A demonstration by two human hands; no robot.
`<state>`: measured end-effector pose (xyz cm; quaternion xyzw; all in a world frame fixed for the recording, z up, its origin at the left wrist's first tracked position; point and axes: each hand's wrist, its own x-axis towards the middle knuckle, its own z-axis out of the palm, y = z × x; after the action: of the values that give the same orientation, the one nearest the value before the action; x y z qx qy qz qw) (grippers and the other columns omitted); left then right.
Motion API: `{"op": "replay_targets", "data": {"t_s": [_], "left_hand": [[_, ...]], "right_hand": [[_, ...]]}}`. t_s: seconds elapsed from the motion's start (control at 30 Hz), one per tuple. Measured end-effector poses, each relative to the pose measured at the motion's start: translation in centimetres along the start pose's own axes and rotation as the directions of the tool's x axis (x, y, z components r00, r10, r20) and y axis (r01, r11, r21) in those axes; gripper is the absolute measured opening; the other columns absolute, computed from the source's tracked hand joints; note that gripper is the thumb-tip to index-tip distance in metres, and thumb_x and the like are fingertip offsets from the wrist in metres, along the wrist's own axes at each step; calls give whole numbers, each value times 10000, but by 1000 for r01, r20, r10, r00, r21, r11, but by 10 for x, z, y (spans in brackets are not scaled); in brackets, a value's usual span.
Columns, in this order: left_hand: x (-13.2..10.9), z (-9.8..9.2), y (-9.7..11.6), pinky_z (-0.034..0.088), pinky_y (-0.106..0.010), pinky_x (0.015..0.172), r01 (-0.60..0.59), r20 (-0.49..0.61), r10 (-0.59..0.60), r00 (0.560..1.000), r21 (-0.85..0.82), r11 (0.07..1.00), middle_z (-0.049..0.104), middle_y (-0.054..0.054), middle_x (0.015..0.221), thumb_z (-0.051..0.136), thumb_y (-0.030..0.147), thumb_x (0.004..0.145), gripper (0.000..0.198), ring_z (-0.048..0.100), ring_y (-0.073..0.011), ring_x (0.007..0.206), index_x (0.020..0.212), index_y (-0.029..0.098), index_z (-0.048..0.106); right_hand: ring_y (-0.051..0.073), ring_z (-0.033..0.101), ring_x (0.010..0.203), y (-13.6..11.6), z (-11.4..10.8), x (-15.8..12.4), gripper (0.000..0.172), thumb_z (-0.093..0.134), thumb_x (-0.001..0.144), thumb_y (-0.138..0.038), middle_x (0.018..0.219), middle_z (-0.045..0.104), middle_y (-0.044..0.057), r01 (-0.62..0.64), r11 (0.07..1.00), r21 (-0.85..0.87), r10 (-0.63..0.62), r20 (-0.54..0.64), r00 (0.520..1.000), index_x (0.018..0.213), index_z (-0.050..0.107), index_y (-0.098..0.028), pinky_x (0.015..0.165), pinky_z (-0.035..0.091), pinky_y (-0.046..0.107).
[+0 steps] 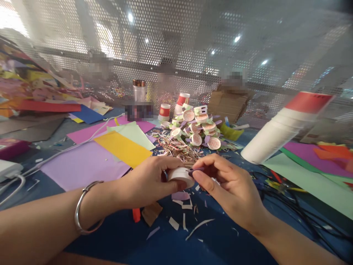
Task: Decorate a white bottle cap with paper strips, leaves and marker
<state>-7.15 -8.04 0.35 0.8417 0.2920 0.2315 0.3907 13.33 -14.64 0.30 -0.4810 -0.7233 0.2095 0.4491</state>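
My left hand (150, 180) is closed round a small white paper cup piece (180, 176), gripping it from the left; a silver bangle (84, 211) sits on that wrist. My right hand (224, 186) pinches a thin purple paper strip (196, 170) against the top of the cup piece. Both hands hover just above the blue table (116, 239). Behind them lies a pile of finished cup pieces (197, 129) with red-printed round faces and purple and green paper tabs.
Coloured paper sheets lie left: yellow (122, 148), lilac (79, 163), pink, pale green. A leaning stack of white and red paper cups (281, 129) stands at the right beside green paper (306, 180) and black cables (289, 206). Paper scraps litter the table. A perforated screen (176, 44) rises behind.
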Motion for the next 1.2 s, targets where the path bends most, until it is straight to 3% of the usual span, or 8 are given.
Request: {"op": "replay_targets", "data": {"t_s": [0.23,0.43,0.63,0.9,1.03,1.13,1.2], "left_hand": [[-5,-1,6,382,-221,575,-37,114,46,992,-83,996,579,29,742,592,470,949,312,507,-95,654,883,169,637],[-4,2,0,441,-240,630,29,26,-25,999,-210,977,626,3,855,652,500,908,353,560,-124,732,1044,178,609],[-2,1,-2,430,-220,631,0,82,21,996,-252,968,595,5,828,534,494,990,340,535,-109,730,1015,166,622],[-8,-3,6,400,-227,600,-15,90,21,996,-61,998,588,22,778,505,465,1013,335,506,-99,687,982,180,678],[-9,-4,14,401,-248,595,-21,93,22,995,-17,1000,603,15,786,462,470,1024,366,498,-109,679,1013,180,684],[-11,-2,16,444,-254,628,-44,60,43,997,4,999,664,-5,929,611,489,943,371,566,-133,757,1178,205,658],[-12,2,13,468,-256,639,-58,0,58,998,12,998,674,-21,1058,758,491,825,558,603,-155,824,1280,221,584]], "right_hand": [[85,602,671,-3,1,-1,73,655,951,-296,782,642,-39,33,999,-19,-32,53,998,911,668,-237,600,486,183],[88,566,624,-2,0,1,114,619,972,-316,748,627,-36,-36,999,31,34,80,996,905,652,-230,568,478,200],[93,566,627,-1,-1,2,113,626,969,-331,756,635,-32,-48,997,57,44,72,996,916,648,-234,563,483,205],[80,564,577,-4,-1,1,76,626,951,-276,766,664,-26,-18,1000,8,17,65,998,905,656,-225,483,438,186],[91,594,602,-4,-1,1,81,628,951,-294,759,668,-26,-41,999,13,40,72,997,917,658,-227,509,474,186],[107,626,647,-3,0,1,86,632,950,-310,781,685,-19,-57,998,17,56,55,997,932,653,-229,557,515,198],[106,623,631,-2,0,2,86,635,952,-315,770,688,-21,-67,998,4,67,33,997,944,654,-231,548,511,200]]}}
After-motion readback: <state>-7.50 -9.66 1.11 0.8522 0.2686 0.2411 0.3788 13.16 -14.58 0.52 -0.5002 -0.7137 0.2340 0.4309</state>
